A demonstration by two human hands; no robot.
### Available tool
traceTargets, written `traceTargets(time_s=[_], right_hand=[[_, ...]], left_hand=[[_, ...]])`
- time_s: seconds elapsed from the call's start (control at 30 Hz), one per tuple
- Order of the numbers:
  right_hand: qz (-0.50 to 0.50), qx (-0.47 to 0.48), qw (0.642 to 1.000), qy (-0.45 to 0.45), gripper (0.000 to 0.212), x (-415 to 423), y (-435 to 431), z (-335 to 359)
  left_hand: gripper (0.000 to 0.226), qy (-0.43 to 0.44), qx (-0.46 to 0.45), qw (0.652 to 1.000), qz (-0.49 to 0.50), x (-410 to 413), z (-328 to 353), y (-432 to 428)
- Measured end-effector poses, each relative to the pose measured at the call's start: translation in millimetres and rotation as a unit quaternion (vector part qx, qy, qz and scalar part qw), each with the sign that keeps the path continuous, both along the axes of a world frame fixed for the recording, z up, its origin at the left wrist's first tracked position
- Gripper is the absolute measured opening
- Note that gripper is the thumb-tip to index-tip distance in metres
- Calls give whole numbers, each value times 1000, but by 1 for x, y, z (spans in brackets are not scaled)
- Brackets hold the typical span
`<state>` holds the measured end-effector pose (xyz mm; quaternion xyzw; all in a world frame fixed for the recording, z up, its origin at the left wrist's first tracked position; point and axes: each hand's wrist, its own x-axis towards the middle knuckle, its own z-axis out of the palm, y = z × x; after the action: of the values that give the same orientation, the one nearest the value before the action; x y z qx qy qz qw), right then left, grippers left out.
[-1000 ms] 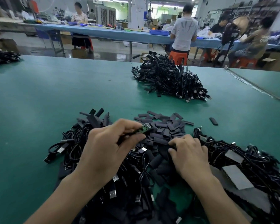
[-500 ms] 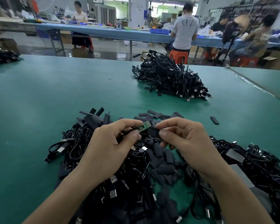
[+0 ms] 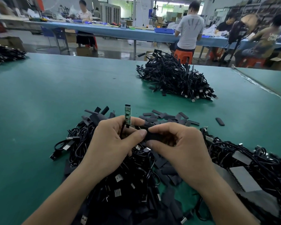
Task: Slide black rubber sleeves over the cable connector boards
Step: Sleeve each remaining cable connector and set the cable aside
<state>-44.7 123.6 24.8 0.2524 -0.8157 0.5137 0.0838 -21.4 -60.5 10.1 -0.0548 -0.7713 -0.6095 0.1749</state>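
You're holding 1 cable connector board in your left hand, fingers curled round it down at the cable end. The little green board is sticking straight up above your knuckles, bare, no sleeve on it yet. Your right hand is pinching a black rubber sleeve between thumb and forefinger, and the sleeve is lying roughly sideways. Your left thumb tip is touching the end of it. The sleeve is sitting lower than the board and off to its right, so the 2 aren't lined up or touching.

Both hands are hovering over the big tangled pile of cables that's lying on the green table right in front of you, with silver USB plugs poking out all over. Just past your fingers, a scatter of loose sleeves is lying flat on the mat. 1 stray sleeve is sitting off to the right, apart from the rest. Over on your right, some grey saw-edged strips are lying in among the cables.

Further back, another heap of cables is sitting on the same table, well apart from yours. Beyond that, people are sitting at a long blue bench.
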Motion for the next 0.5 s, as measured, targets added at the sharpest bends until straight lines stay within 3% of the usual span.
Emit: traceTargets(time_s=[0.07,0.1,0.17,0.3,0.5], right_hand=[[-27,33,998,54,29,0,-1,1],[-32,36,997,58,28,0,0,1],[-37,29,998,42,26,-2,3,2],[-33,-10,999,-1,24,-8,13,6],[-24,-67,997,-23,21,-11,23,12]], left_hand=[[8,1,-24,1000,12,0,0,1],[18,-3,-36,999,14,0,0,1],[37,-14,-59,998,-1,1,0,2],[37,-16,-69,996,-46,3,3,5],[40,-30,-155,986,-58,2,2,-4]])
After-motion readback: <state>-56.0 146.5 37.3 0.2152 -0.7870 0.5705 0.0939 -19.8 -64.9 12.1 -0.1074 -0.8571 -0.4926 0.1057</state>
